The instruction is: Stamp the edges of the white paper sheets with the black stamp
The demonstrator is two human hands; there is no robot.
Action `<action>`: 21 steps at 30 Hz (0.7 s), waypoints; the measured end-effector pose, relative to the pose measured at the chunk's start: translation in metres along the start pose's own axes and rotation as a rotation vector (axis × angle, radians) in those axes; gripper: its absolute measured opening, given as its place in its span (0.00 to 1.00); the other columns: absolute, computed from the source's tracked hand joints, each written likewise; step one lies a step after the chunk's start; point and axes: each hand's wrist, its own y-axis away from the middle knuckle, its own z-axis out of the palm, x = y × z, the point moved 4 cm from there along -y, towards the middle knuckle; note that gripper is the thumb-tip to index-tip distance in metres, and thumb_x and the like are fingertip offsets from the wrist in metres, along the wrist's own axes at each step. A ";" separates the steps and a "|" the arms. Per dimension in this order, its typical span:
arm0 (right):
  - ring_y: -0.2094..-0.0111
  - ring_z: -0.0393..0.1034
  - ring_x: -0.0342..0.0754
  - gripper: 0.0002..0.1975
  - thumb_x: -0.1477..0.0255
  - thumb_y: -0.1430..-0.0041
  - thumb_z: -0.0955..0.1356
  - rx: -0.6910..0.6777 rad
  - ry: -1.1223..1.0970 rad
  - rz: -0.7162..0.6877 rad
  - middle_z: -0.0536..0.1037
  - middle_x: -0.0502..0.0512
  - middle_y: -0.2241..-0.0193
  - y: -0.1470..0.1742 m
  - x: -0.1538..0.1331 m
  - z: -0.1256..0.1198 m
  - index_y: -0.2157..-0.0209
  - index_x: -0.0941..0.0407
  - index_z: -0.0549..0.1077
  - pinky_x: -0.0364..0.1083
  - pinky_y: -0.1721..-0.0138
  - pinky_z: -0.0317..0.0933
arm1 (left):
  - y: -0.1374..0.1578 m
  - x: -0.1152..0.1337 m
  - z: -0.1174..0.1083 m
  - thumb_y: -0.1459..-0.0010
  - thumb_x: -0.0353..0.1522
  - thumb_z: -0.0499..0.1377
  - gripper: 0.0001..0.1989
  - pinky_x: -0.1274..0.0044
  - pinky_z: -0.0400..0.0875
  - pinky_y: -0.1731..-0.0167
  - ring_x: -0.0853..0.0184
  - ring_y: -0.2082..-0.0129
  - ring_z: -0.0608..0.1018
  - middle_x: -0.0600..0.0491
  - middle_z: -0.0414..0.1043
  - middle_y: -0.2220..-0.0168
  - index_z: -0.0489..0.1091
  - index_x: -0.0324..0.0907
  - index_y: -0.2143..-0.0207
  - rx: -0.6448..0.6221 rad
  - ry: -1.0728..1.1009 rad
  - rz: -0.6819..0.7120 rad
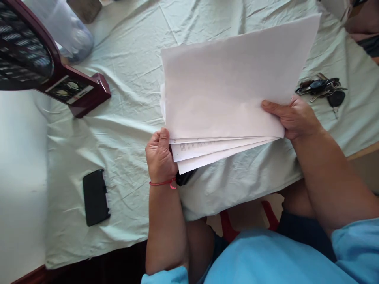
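Observation:
A stack of white paper sheets (225, 86) is held between my two hands above the cloth-covered table. The top sheet looks blank, while a lower one shows lines of print along its near edge. My left hand (161, 156) is closed on the left edge of the stack, thumb on the side. At the right edge, my right hand (299, 118) grips the sheets with its thumb on top and its fingers hidden beneath. The sheets fan apart toward my left hand. Partly covered by the paper, a black object (185, 178) lies near my left wrist; its kind cannot be made out.
A bunch of keys (322, 88) lies to the right. On the left are a black phone-like case (96, 197), a dark red stand-mounted device with a grille (75, 88), and a translucent plastic container (71, 33). The pale green tablecloth (127, 130) is wrinkled.

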 end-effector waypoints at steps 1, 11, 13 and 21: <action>0.44 0.90 0.61 0.34 0.59 0.61 0.95 0.005 0.001 0.006 0.93 0.54 0.49 0.001 -0.001 0.001 0.53 0.53 0.89 0.65 0.32 0.84 | -0.001 -0.001 -0.002 0.49 0.56 0.88 0.32 0.74 0.86 0.59 0.65 0.64 0.85 0.54 0.83 0.62 0.80 0.45 0.62 0.011 0.001 0.002; 0.48 0.90 0.61 0.35 0.57 0.66 0.95 0.010 0.003 0.020 0.93 0.52 0.53 0.003 -0.002 0.004 0.57 0.52 0.89 0.66 0.35 0.86 | -0.005 -0.002 -0.010 0.51 0.58 0.89 0.36 0.78 0.72 0.68 0.70 0.70 0.71 0.59 0.70 0.71 0.72 0.44 0.70 0.048 -0.017 0.063; 0.47 0.90 0.62 0.35 0.57 0.67 0.95 0.005 0.004 0.024 0.93 0.53 0.53 0.003 -0.001 0.004 0.57 0.53 0.89 0.66 0.35 0.86 | -0.005 -0.001 -0.010 0.46 0.58 0.86 0.34 0.77 0.71 0.68 0.69 0.69 0.71 0.58 0.69 0.70 0.73 0.45 0.68 0.082 -0.057 0.088; 0.47 0.89 0.60 0.32 0.60 0.63 0.94 0.067 0.014 -0.006 0.93 0.54 0.53 0.002 -0.001 0.001 0.56 0.53 0.89 0.62 0.36 0.86 | 0.107 0.100 0.050 0.31 0.38 0.75 0.11 0.64 0.81 0.54 0.57 0.59 0.78 0.50 0.74 0.63 0.80 0.53 0.67 0.023 -0.057 0.209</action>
